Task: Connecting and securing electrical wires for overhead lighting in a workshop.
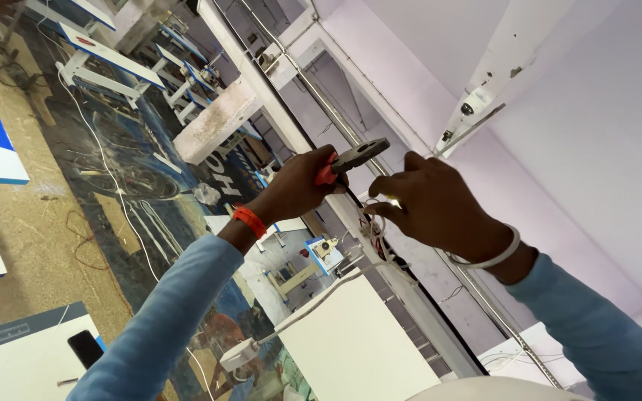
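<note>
My left hand (299, 189) is raised and closed around the red handles of a pair of pliers (351, 159), whose grey jaws point up and right toward an overhead channel (410, 286). A red band sits on that wrist. My right hand (432, 204) is beside it, its fingers pinched on thin white wires (377, 223) that come out of the channel. A white bangle circles the right wrist. Both arms wear blue sleeves.
A white cable (313, 304) hangs from the wires down to a round white fitting (238, 353). Below are white work tables (105, 56) with sewing machines, a patterned floor with loose cords, and a dark phone (85, 347) on a near table. A white ceiling beam (499, 67) runs overhead.
</note>
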